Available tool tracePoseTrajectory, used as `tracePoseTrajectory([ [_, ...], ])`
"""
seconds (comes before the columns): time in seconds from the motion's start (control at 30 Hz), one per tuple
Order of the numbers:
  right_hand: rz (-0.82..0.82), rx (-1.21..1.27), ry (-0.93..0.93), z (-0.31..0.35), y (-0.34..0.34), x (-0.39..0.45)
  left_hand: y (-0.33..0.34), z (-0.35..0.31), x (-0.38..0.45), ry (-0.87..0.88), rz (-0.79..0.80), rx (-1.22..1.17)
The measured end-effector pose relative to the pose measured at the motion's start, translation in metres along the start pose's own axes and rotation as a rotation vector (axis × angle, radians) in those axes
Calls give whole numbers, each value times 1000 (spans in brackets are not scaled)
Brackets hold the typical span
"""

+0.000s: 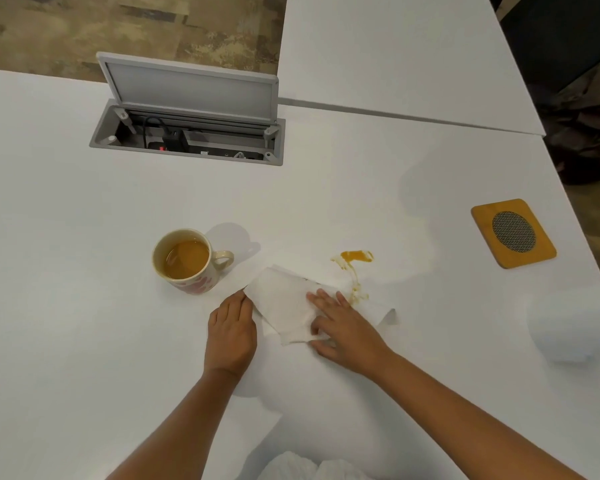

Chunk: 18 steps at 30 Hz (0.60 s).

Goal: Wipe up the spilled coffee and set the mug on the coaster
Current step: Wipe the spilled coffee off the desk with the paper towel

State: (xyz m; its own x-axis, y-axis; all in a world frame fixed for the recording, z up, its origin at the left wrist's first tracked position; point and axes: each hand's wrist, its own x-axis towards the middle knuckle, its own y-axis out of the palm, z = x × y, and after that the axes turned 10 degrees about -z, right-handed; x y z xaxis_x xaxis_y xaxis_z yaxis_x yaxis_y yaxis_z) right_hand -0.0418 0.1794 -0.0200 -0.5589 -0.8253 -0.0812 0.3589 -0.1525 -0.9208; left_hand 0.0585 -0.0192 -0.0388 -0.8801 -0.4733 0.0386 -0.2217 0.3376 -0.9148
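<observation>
Both hands flat on the paper towel (288, 306), left hand (231, 332) and right hand (349, 329) fingers spread, beside the spilled coffee (355, 268). Thin, soft sheet. The mug (187, 259) looks full: take its handle.

An office or meeting room: joined white tables (395, 46), a flip-up power box (187, 133) with plugs at eleven o'clock, patterned carpet (118, 26) at twelve.
</observation>
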Motion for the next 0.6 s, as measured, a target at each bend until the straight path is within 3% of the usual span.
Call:
tracePoseTrajectory([
  [0.17, -31, -3, -39, 11, 1, 25, 1, 1, 0, -11, 20, -17],
  [0.37, 131, -196, -118, 17, 24, 47, 6, 4, -1, -89, 16, -122],
  [0.6, 85, -331, -93, 10, 23, 49, 10, 6, -1, -145, 47, -157],
])
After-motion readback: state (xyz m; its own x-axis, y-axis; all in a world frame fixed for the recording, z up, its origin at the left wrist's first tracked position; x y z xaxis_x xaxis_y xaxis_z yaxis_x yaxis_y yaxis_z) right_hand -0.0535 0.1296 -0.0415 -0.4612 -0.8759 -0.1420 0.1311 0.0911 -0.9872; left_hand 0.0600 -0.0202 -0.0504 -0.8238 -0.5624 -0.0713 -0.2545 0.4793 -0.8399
